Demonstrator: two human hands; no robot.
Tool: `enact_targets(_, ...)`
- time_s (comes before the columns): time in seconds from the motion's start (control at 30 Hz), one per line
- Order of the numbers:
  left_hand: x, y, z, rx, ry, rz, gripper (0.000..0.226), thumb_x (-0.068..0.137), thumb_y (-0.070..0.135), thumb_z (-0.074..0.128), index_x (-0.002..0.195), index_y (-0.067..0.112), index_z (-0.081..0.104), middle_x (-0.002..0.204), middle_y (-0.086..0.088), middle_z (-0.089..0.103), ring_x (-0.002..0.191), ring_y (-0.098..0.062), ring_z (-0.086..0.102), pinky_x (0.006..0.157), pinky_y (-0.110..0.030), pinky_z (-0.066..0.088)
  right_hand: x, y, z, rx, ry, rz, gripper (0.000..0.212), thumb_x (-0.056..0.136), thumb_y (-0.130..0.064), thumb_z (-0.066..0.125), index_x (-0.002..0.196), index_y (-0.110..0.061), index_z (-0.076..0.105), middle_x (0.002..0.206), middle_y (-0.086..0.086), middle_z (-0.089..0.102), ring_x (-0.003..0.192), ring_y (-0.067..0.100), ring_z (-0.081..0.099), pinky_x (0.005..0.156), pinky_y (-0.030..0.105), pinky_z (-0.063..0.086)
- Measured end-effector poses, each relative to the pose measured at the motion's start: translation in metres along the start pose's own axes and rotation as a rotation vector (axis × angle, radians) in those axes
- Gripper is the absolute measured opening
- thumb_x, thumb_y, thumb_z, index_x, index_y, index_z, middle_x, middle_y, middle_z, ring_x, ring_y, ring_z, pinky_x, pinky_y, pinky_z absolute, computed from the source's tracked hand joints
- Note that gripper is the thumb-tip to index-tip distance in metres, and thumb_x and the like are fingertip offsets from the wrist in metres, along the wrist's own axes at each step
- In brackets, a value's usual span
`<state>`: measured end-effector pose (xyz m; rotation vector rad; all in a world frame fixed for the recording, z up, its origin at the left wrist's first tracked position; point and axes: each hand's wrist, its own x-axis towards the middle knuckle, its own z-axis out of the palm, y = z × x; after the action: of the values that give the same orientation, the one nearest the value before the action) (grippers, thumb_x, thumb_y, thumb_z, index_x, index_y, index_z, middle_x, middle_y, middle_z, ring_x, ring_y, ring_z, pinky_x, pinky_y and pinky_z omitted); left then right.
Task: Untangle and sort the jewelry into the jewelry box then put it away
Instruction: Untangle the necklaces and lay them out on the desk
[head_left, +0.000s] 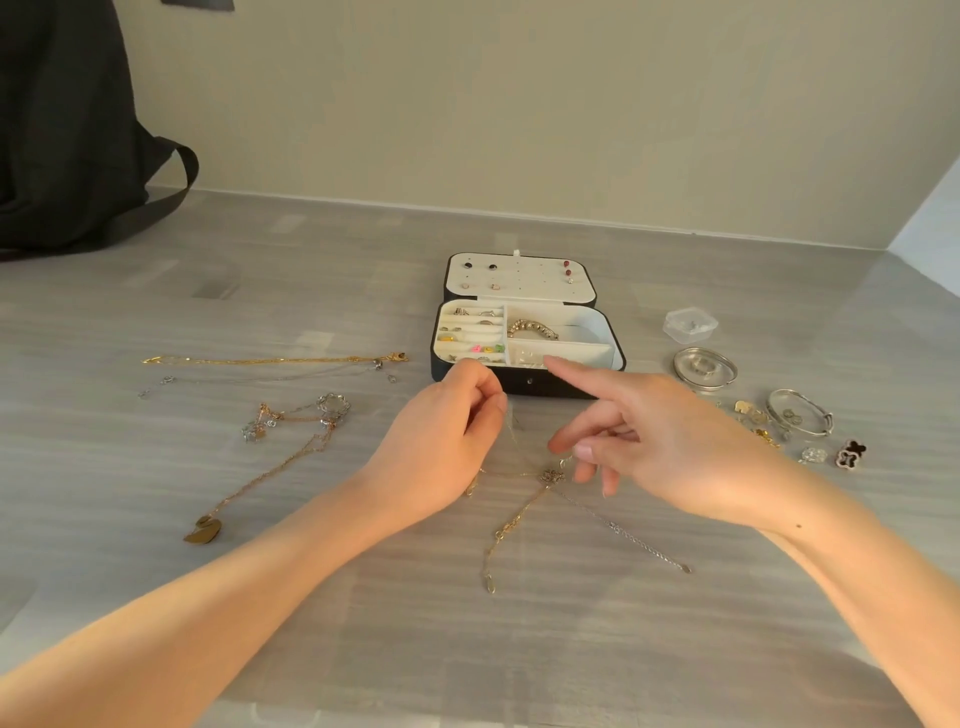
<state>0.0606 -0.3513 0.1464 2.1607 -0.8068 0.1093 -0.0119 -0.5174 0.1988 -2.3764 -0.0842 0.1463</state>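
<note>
Here the left hand (457, 415) pinched a fine strand of the tangled chains (551, 476), the right hand (649, 436) nipped another end, index finger out, over the worktop (571, 649) before the open jewelry box (519, 291)

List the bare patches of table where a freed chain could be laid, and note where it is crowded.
Bare: table between bag and jewelry box; also the near edge below the tangled chains. Crowded: necklaces on the left, bangles and charms right of the box.
</note>
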Motion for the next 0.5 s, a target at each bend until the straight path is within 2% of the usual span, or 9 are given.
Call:
enact_targets(0.1, 0.0, 0.0, 0.001, 0.011, -0.003, 0.001, 0.01, 0.096, 0.018, 0.043, 0.09, 0.011, 0.046, 0.052, 0.007, 0.043, 0.048, -0.008, 0.041, 0.047, -0.021, 0.03, -0.001, 0.001, -0.004, 0.084, 0.074, -0.04, 0.066, 0.089, 0.004, 0.053, 0.134, -0.04, 0.037, 0.084, -0.01, 0.072, 0.056, 0.01, 0.063, 0.071, 0.023, 0.053)
enact_targets(0.2, 0.0, 0.0, 0.0, 0.028, 0.001, -0.001, 0.009, 0.096, 0.018, 0.043, 0.09, 0.011, 0.046, 0.053, 0.007, 0.044, 0.05, -0.009, 0.042, 0.049, -0.023, 0.031, -0.002, 0.0, -0.011, 0.251, 0.164, -0.079, 0.053, 0.087, 0.01, 0.054, 0.125, -0.027, 0.051, 0.08, -0.002, 0.072, 0.056, 0.01, 0.063, 0.062, 0.019, 0.052)
enact_targets(0.27, 0.0, 0.0, 0.0, 0.067, -0.003, 0.0, 0.007, 0.096, 0.018, 0.044, 0.09, 0.013, 0.045, 0.055, 0.008, 0.044, 0.051, -0.008, 0.043, 0.049, -0.02, 0.032, -0.003, -0.001, -0.015, 0.404, 0.192, -0.107, 0.046, 0.085, 0.013, 0.053, 0.118, -0.019, 0.055, 0.077, 0.004, 0.073, 0.057, 0.011, 0.064, 0.057, 0.02, 0.052)
enact_targets(0.33, -0.002, 0.002, 0.0, 0.151, -0.014, 0.009, 0.005, 0.094, 0.02, 0.047, 0.093, 0.015, 0.047, 0.064, 0.011, 0.047, 0.055, -0.005, 0.045, 0.054, -0.015, 0.034, -0.004, -0.001, -0.018, 0.53, 0.203, -0.13, 0.043, 0.084, 0.014, 0.054, 0.118, -0.013, 0.056, 0.076, 0.008, 0.072, 0.059, 0.013, 0.064, 0.054, 0.021, 0.051)
enact_targets(0.4, -0.005, 0.002, -0.001, 0.266, 0.013, 0.05, 0.009, 0.092, 0.021, 0.05, 0.097, 0.014, 0.052, 0.081, 0.01, 0.053, 0.067, -0.005, 0.048, 0.063, -0.015, 0.035, -0.004, -0.002, -0.02, 0.608, 0.205, -0.154, 0.041, 0.083, 0.012, 0.055, 0.117, -0.012, 0.057, 0.076, 0.01, 0.072, 0.061, 0.015, 0.064, 0.053, 0.021, 0.05)
enact_targets(0.5, -0.012, 0.003, -0.005, 0.335, 0.074, 0.154, 0.02, 0.086, 0.027, 0.047, 0.097, 0.014, 0.057, 0.096, 0.001, 0.056, 0.084, -0.017, 0.053, 0.076, -0.021, 0.038, -0.002, -0.003, -0.022, 0.675, 0.226, -0.182, 0.039, 0.082, 0.011, 0.055, 0.114, -0.013, 0.057, 0.076, 0.01, 0.071, 0.063, 0.016, 0.065, 0.053, 0.022, 0.05)
